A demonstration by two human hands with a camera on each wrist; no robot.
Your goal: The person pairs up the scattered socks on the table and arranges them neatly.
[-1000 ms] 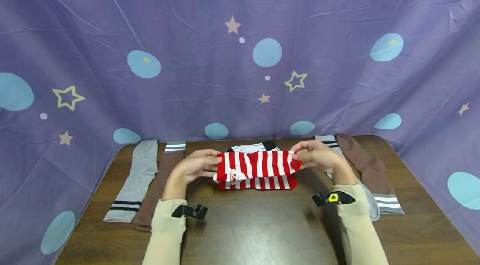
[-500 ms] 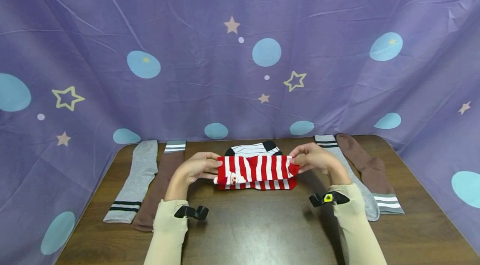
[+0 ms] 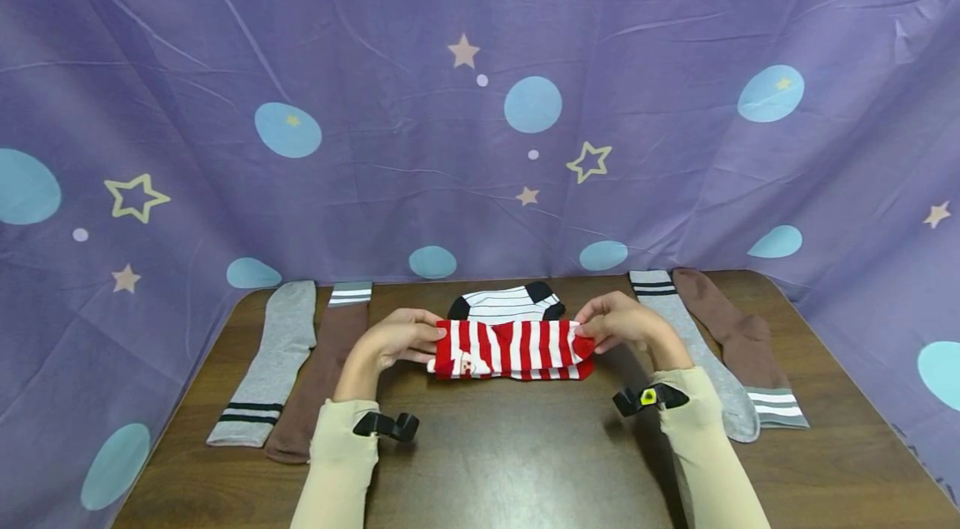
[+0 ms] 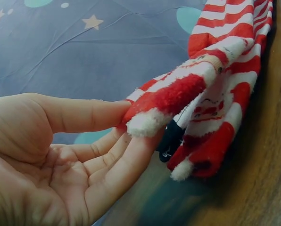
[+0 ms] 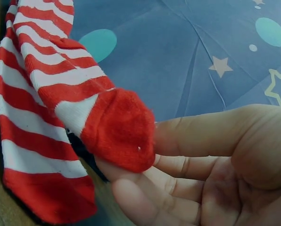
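In the head view, even light is filling the scene, a pale glare is spreading over the near table [image 3: 517, 471], and the right sleeve [image 3: 712, 446] is casting a dark shadow. Both wrist views are running dimmer and bluer; the backdrop [image 4: 84, 61] there is appearing soft, possibly from slight defocus.

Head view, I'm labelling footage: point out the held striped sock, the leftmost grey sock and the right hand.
Held striped sock [image 3: 515, 345], head view, striped middle.
Leftmost grey sock [image 3: 273, 354], head view, plain middle.
Right hand [image 3: 621, 321], head view, its middle.
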